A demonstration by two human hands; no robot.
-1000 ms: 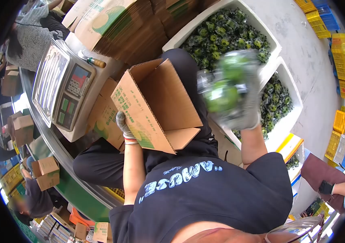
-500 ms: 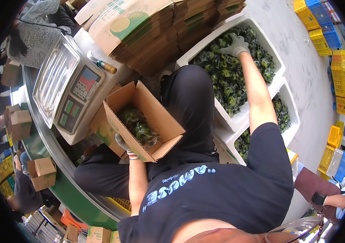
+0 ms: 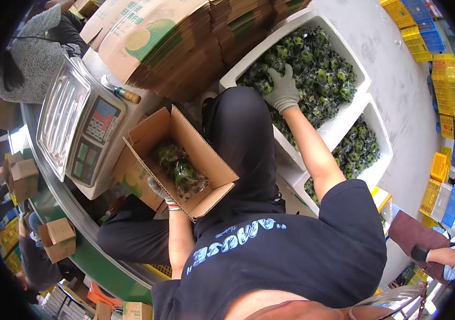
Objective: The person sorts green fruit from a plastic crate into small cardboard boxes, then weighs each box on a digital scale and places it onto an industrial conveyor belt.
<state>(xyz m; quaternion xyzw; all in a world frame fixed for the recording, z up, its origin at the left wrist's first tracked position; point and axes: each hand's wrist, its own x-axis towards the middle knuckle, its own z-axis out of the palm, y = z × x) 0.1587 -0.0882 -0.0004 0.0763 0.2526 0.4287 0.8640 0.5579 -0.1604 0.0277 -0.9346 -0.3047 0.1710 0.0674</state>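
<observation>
My left hand (image 3: 159,190), in a glove, grips the lower left wall of an open cardboard box (image 3: 212,161). Several clear-bagged green fruits (image 3: 184,175) lie at the bottom of this box. My right hand (image 3: 282,92), gloved too, rests on bagged green fruits (image 3: 323,58) near the left end of a white foam bin (image 3: 363,80). Its fingers look spread over them; what lies under the palm is hidden.
A digital scale (image 3: 99,120) stands at left, a wooden-handled tool (image 3: 127,95) beside it. Behind the box rises a stack of flattened cartons (image 3: 185,53). A second foam bin (image 3: 379,125) holds more bagged fruits. A conveyor (image 3: 67,202) curves at left; other people are nearby.
My right hand has moved left and nearer to me across the bagged fruits in the foam bin. My left hand keeps hold of the cardboard box. The whole view has shifted slightly.
</observation>
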